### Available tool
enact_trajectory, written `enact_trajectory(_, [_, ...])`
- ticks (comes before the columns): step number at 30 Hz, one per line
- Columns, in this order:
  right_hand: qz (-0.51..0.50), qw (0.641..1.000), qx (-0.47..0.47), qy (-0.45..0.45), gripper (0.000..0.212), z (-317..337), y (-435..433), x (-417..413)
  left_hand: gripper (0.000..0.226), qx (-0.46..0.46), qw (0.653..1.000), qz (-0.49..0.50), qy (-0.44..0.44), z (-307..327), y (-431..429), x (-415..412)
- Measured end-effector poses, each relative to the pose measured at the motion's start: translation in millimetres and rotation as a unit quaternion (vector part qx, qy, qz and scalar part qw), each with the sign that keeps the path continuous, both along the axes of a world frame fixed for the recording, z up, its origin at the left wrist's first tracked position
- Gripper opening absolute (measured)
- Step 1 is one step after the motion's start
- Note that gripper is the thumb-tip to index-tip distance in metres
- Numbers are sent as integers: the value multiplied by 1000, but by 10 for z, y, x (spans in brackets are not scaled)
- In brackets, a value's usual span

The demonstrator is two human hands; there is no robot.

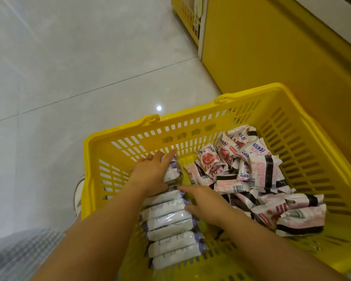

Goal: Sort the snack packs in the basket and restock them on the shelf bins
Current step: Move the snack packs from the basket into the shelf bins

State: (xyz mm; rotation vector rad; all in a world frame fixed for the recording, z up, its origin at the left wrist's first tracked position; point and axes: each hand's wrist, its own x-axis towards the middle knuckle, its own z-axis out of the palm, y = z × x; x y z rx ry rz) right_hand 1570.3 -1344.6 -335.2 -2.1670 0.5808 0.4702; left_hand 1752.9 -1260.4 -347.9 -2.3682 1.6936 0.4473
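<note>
A yellow slotted basket (190, 126) stands on the floor below me. Along its left side lies a neat row of white-and-purple snack packs (168, 224). A loose heap of pink-and-white snack packs (251, 171) fills the right half. My left hand (152, 171) lies flat on the far end of the purple row, its fingers straight over a pack. My right hand (205, 203) rests with spread fingers against the right edge of the same row, between the row and the pink heap. Neither hand grips a pack.
A yellow shelf base (272, 47) rises right behind the basket, with a yellow slotted bin (187, 15) at the top. Pale glossy floor tiles (69, 67) spread to the left. A white shoe (78, 195) shows beside the basket's left wall.
</note>
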Motion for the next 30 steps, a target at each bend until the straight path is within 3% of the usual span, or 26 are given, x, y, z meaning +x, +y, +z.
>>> enact_trajectory(4, [22, 1000, 10, 10, 61, 80, 10, -23, 105, -89, 996, -12, -2, 350, 14, -25])
enact_trajectory(6, [-21, 999, 38, -10, 57, 213, -28, -36, 103, -123, 992, -20, 20, 629, 12, -36])
enact_trajectory(9, [-144, 980, 126, -56, 62, 591, -181, -48, 109, -181, 971, 47, 146, 1108, -26, -77])
enact_trajectory(11, [-184, 959, 203, -68, 68, 977, -294, -39, 108, -259, 918, 127, 271, 1395, -58, -141])
enact_trajectory(15, [-223, 924, 272, -150, 50, 1773, -368, -67, 86, -361, 765, 255, 468, 1909, -105, -339])
enact_trajectory(18, [-244, 911, 265, -202, 58, 2252, -253, -171, 62, -409, 666, 280, 557, 2336, -135, -570])
enact_trajectory(20, [-260, 905, 251, -225, 70, 2533, -209, -287, 60, -416, 617, 261, 615, 2614, -148, -715])
enact_trajectory(26, [-287, 852, 338, -277, 59, 3111, -295, -704, 59, -277, 583, 214, 733, 3212, -88, -873])
enact_trajectory(30, [-293, 829, 381, -287, 39, 3252, -377, -840, 38, -224, 582, 178, 761, 3341, -111, -929])
